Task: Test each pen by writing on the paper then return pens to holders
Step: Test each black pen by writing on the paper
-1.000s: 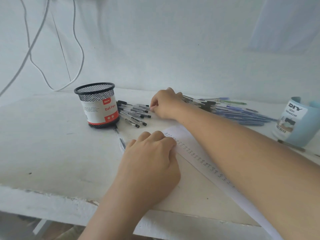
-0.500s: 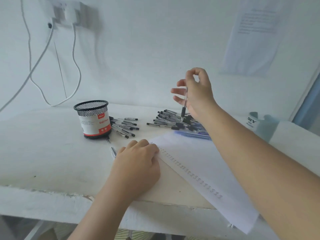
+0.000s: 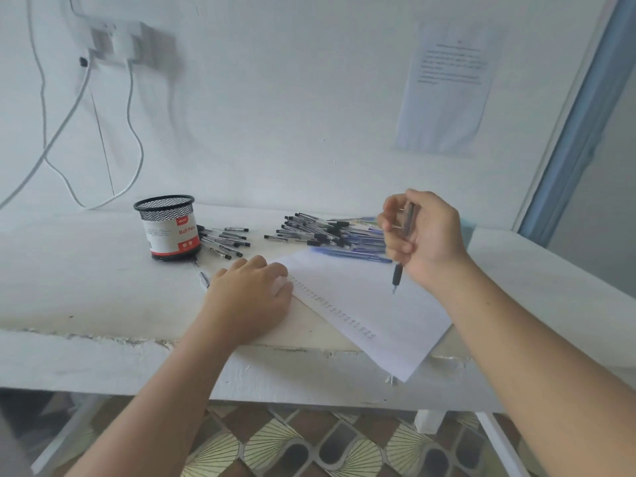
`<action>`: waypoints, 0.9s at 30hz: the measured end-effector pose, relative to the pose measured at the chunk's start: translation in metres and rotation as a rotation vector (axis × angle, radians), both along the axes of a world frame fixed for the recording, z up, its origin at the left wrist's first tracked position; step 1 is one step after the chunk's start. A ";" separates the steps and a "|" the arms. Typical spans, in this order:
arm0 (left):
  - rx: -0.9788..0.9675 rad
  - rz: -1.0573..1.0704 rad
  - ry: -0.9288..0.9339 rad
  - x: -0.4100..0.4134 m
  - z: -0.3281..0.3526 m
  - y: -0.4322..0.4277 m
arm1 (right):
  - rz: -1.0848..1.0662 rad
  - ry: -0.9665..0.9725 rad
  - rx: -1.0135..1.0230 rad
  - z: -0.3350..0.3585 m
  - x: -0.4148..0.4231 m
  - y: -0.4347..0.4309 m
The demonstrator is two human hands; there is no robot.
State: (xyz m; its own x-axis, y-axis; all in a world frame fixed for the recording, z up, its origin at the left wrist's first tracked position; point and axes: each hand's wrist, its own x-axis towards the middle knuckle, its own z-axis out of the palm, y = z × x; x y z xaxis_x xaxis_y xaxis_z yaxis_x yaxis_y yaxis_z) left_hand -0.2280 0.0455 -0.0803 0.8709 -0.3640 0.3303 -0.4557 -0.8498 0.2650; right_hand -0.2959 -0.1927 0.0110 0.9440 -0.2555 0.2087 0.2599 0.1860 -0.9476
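While the left hand (image 3: 247,297) presses, fingers relaxed, on the paper's (image 3: 371,304) far left corner, the right hand (image 3: 426,235) hangs above the sheet's right side, fingers curled round a pen (image 3: 398,273). The pen points tip down; whether its tip touches the paper cannot be told. The paper lies askew on the tabletop (image 3: 86,277), one corner overhanging the front edge, with rows of small marks along its left side. A mesh holder (image 3: 168,228) stands upright towards the back left, a few pens (image 3: 225,241) just beside it. A larger pile (image 3: 330,232) lies beyond the paper.
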 end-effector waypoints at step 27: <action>-0.018 -0.013 -0.004 0.001 -0.001 -0.001 | 0.282 0.292 -0.417 -0.061 -0.049 -0.020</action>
